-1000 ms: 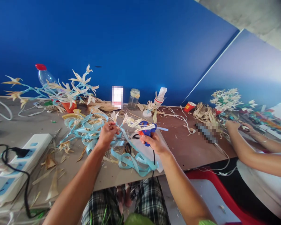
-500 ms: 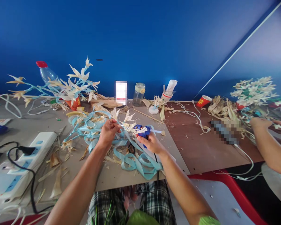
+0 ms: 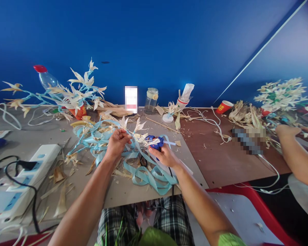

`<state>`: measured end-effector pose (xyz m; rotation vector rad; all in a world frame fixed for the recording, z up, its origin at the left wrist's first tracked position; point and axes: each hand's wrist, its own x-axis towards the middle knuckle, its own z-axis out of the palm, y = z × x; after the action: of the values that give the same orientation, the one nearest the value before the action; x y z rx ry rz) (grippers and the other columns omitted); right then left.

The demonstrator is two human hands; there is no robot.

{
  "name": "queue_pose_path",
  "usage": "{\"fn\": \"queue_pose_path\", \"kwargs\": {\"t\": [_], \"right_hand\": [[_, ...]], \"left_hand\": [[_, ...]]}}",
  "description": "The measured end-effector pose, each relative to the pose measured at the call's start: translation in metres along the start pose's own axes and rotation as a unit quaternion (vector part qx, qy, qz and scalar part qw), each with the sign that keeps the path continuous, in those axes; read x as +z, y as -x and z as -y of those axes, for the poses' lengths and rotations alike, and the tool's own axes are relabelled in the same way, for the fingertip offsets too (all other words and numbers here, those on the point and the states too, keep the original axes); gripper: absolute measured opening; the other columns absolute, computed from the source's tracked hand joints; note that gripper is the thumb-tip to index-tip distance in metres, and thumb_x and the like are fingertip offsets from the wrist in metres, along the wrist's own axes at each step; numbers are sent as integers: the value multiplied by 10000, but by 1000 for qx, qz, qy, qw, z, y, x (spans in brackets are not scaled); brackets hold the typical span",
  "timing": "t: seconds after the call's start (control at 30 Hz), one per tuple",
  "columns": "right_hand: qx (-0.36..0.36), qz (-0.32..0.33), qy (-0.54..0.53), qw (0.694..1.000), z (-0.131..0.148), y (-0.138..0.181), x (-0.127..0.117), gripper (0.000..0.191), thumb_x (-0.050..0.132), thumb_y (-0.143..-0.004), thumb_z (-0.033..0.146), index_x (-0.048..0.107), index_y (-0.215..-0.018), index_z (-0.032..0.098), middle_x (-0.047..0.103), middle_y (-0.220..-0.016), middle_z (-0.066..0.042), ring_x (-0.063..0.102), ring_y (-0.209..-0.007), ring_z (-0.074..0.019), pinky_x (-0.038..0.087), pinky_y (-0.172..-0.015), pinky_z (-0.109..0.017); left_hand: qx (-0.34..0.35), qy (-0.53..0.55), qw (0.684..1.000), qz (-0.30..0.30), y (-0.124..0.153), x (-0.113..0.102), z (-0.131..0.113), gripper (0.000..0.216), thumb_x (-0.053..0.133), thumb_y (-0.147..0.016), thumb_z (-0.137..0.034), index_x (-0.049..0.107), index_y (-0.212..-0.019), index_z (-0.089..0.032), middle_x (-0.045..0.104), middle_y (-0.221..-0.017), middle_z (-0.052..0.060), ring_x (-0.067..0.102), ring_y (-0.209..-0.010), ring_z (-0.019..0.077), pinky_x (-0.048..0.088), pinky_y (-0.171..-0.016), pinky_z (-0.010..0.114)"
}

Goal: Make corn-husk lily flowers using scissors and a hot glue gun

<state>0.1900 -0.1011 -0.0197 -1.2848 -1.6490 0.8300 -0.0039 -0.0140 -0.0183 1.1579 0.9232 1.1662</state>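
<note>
My left hand (image 3: 118,141) pinches the stem of a flower branch with pale corn-husk petals (image 3: 139,127). My right hand (image 3: 163,153) is wrapped round a blue hot glue gun (image 3: 155,142); a whitish glue stick (image 3: 170,143) sticks out of its back and a black cord (image 3: 172,177) hangs down. The gun's front end lies close to the husk flowers; its tip is hidden among the petals. Light blue ribbon (image 3: 149,179) runs from the branch and lies in loops on the table below my hands. More ribbon-wrapped stems (image 3: 88,136) are heaped to the left.
A finished-looking husk flower branch (image 3: 83,80) stands in a red cup (image 3: 78,112) at back left. Nearby is a power strip (image 3: 41,167) with plugs. A glass jar (image 3: 151,100), bright phone-like screen (image 3: 131,99) and cups line the wall. At right, a co-worker's arms (image 3: 295,150) reach over husks.
The whole view has shifted slightly. My left fingers have closed in more tightly on the stem. My right hand still holds the glue gun at nearly the same place.
</note>
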Motion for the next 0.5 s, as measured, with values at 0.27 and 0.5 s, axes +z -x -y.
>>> {"fn": "queue_pose_path", "kwargs": {"t": [0.27,0.5], "right_hand": [[-24,-1,15,1000,2,-1,-1,226,508,-854,388,581,-821,177,576,-780,-10,520,-733,-144,420,-734,-259],[-19,-3,24,1000,-2,1,-2,241,502,-852,398,582,-803,177,586,-784,-18,534,-761,-159,423,-768,-274]], "left_hand": [[-1,-9,1000,-1,-1,-1,1,344,716,-628,-241,456,-842,-172,594,-607,-45,548,-512,92,382,-531,212],[8,-19,1000,-8,-1,-1,-1,346,724,-619,-252,459,-826,-173,593,-572,-48,545,-505,95,377,-541,215]]}}
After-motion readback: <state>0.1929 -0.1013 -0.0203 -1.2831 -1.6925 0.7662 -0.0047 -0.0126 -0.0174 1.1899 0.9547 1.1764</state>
